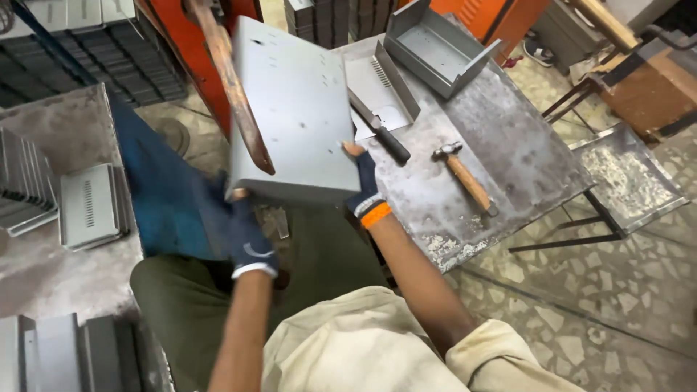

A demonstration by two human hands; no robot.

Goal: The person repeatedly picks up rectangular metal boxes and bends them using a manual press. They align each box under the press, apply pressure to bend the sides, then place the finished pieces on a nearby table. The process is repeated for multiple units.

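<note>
Left hand (243,232) grips stick (231,80) and panel (294,109); right hand (363,181) grips panel edge. Hammer (465,178) on tabletop (523,145) right of hands.

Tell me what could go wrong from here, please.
1. The panel is held in the air by the right hand at one corner; it might slip onto the lap.
2. The left hand holds a wooden handle across the panel; a swing could hit the right hand's bare fingertips.

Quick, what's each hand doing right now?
Left hand: closed, gripping the wooden handle against the metal panel.
Right hand: holding the metal panel's edge.
</note>
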